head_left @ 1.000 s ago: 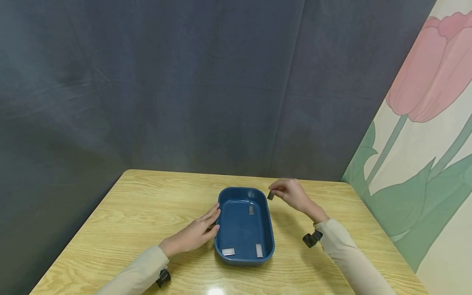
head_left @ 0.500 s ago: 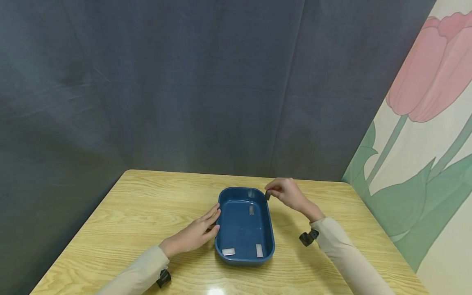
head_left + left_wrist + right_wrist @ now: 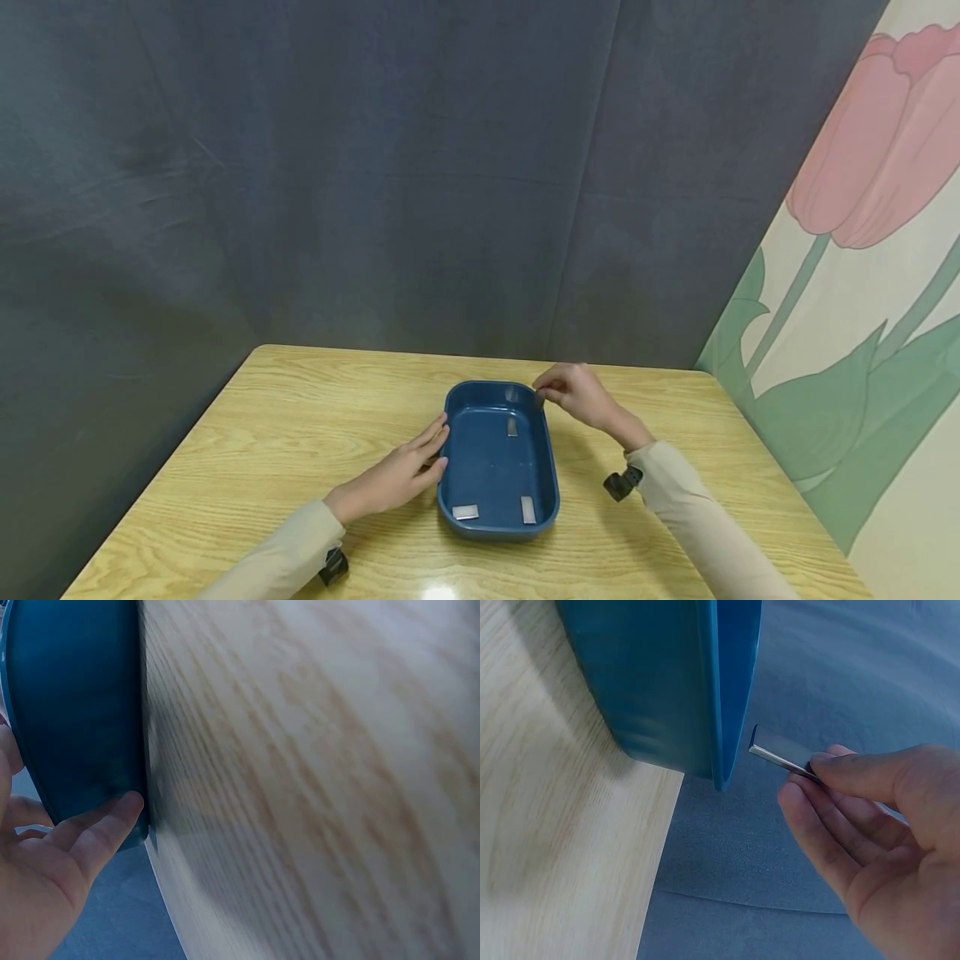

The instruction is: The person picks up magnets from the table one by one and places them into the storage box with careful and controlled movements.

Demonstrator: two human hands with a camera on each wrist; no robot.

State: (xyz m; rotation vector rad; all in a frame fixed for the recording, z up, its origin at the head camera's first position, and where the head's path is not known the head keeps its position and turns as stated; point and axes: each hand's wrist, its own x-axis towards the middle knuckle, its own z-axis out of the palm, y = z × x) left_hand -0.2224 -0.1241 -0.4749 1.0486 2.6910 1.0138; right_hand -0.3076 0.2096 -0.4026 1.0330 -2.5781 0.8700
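A deep blue rectangular tub (image 3: 489, 467) with rounded corners stands on the table. My left hand (image 3: 397, 477) rests against its left wall, fingers extended; in the left wrist view the fingertips (image 3: 129, 806) lie on the outer side. My right hand (image 3: 581, 396) is at the far right corner of the rim. Between thumb and fingers it pinches a thin, rectangular metal piece (image 3: 778, 748), one end pointing at the tub's rim. Inside the tub lie similar small pieces: one pale piece (image 3: 465, 512) near left, another pale piece (image 3: 528, 510) near right, and a grey piece (image 3: 512, 427) toward the back.
The wood-grain table (image 3: 330, 408) extends around the tub on all sides. A dark curtain (image 3: 420, 183) hangs behind its far edge, and a wall with a painted tulip (image 3: 862, 150) is at the right.
My right hand has moved left with the metal piece, from beside the tub to its far right corner. The left hand, the tub and the pieces inside have stayed put.
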